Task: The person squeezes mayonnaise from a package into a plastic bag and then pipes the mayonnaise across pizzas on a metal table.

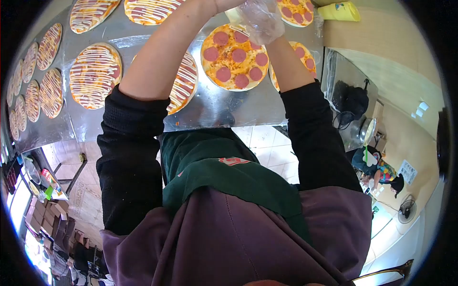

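My right hand (pixel 263 21), inside a clear plastic glove or bag, is at the top centre, over the upper edge of a pepperoni pizza (pixel 238 57). Something pale shows beside its fingers. My left hand (pixel 228 4) reaches in from the left at the top edge, mostly cut off, close to the right one. What the fingers do is hidden. White sauce lines cross the pepperoni pizza's top edge. Left of it, partly behind my left forearm, lies a pizza striped with white sauce (pixel 185 83). Another pepperoni pizza (pixel 306 59) is partly behind my right forearm.
Several sauce-striped pizzas (pixel 95 75) cover the left of the metal table (pixel 214 112). A yellow rolled item (pixel 339 12) lies at the upper right. A black object (pixel 353 101) is on the right counter. Another person (pixel 386 176) works beyond, near a fan (pixel 407 209).
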Available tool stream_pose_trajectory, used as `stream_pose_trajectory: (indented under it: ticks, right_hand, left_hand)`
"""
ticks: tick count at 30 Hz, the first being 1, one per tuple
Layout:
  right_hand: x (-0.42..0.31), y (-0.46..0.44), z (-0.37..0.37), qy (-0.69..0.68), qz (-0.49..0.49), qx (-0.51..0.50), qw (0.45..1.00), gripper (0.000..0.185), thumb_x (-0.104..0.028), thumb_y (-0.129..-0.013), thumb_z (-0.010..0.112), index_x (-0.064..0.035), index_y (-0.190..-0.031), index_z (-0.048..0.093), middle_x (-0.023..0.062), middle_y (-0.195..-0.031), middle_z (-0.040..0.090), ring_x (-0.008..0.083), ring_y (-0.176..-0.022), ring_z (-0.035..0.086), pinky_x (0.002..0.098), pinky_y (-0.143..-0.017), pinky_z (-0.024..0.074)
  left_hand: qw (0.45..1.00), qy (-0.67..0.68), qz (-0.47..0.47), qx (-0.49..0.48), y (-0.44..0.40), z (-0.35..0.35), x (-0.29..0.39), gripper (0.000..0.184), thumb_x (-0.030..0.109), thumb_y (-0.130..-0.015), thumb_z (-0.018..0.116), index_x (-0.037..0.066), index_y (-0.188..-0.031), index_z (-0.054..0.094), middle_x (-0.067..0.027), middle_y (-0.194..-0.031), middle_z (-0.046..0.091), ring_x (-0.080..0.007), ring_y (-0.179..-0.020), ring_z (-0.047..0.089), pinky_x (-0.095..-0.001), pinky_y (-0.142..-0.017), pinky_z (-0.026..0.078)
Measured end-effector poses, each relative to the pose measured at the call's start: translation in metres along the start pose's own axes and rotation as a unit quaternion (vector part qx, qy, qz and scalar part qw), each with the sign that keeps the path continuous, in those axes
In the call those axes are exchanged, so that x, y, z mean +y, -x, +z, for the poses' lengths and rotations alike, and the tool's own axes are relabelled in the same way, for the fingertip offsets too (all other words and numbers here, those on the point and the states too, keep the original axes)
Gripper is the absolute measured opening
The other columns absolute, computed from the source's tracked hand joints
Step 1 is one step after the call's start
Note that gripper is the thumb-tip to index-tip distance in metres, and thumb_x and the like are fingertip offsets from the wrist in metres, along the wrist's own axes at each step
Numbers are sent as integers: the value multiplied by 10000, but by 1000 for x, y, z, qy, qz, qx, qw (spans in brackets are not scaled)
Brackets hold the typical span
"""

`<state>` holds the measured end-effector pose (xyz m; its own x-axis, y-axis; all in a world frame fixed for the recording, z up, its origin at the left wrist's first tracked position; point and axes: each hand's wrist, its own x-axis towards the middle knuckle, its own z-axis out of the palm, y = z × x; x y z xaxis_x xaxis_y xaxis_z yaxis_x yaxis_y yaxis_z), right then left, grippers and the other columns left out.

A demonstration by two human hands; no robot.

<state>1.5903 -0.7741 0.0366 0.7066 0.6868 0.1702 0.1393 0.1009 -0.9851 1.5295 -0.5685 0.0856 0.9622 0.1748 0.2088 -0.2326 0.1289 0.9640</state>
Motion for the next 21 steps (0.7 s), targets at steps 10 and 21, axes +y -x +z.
stream_pose_trajectory:
  ticks: [10, 21]
  right_hand:
    - [-32, 12, -1, -71, 84, 26, 994, 206, -61, -909, 699, -30, -1095, 617, -5, -968, 651, 76, -857, 646, 231, -677, 512]
    - [7, -1, 11, -293, 151, -21, 944, 226, -77, -903, 723, -37, -1094, 608, -6, -977, 650, 72, -867, 636, 227, -683, 511]
  left_hand:
    - [1000, -17, -15, -20, 6, 94, -26, 396, 357, -1087, 490, 4, -1049, 665, -89, -871, 650, -174, -830, 617, -347, -773, 510]
    - [995, -83, -45, 40, 29, 3, 38, 263, 202, -1083, 509, 16, -969, 656, -13, -827, 615, -113, -797, 597, -295, -729, 494]
